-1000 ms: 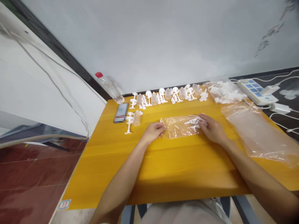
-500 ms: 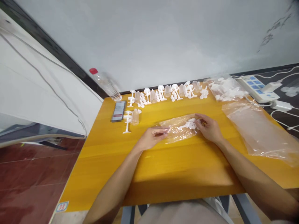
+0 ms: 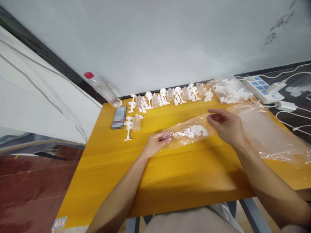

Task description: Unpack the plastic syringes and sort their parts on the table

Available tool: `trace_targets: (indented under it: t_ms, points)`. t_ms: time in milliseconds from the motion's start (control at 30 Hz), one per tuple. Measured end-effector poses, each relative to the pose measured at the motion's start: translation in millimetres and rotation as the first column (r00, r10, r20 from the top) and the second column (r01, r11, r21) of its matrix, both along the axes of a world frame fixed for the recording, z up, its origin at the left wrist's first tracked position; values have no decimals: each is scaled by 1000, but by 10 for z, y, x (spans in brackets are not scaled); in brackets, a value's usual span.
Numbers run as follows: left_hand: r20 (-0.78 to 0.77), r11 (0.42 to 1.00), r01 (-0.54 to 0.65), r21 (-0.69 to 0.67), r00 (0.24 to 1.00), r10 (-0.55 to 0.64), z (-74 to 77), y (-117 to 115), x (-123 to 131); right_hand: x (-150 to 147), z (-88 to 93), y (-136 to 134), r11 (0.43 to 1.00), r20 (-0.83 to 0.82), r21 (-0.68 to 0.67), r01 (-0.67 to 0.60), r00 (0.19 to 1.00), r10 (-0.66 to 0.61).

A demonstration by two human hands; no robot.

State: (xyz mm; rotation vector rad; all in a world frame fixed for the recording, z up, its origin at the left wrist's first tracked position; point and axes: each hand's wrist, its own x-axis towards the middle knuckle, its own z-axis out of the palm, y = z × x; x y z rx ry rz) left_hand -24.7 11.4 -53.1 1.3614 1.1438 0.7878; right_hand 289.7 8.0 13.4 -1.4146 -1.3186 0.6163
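A clear plastic bag holding small white plastic pieces lies in front of me over the yellow table. My left hand pinches its left end between thumb and fingers. By the bag's right end is my right hand, raised a little, with thumb and index finger apart and nothing seen between them. Its other fingers are partly hidden. Beyond the bag, a row of white stemmed parts, translucent cups and small white pieces runs along the table's back. Another stemmed part lies beside a cup at left.
A phone and a red-capped water bottle are at the back left. To the right are a bag of white parts, a large flat plastic bag and a power strip with cables. A whiteboard stands behind the table.
My right hand has let go of the bag's right end and moved right and up. The white pieces now lie spread inside the bag. My left hand keeps its pinch.
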Motion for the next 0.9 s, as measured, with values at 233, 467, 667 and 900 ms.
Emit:
trace_targets:
  t_ms: [233, 467, 667, 900]
  points:
    - [-85, 955, -92, 283, 989, 121, -55, -93, 11, 155, -83, -5, 996, 17, -78, 33, 999, -32]
    - [-282, 723, 146, 675, 957, 71, -87, -83, 85, 240, -136, 23, 996, 117, -73, 59, 992, -50]
    - [-433, 559, 365, 744, 901, -13, -116, -72, 93, 286, -321, 49, 995, 181, -80, 60, 982, -45]
    - [-623, 434, 596, 676, 776, -95, 69, -34, 218, 211, -283, 107, 997, 246, -81, 18, 969, 3]
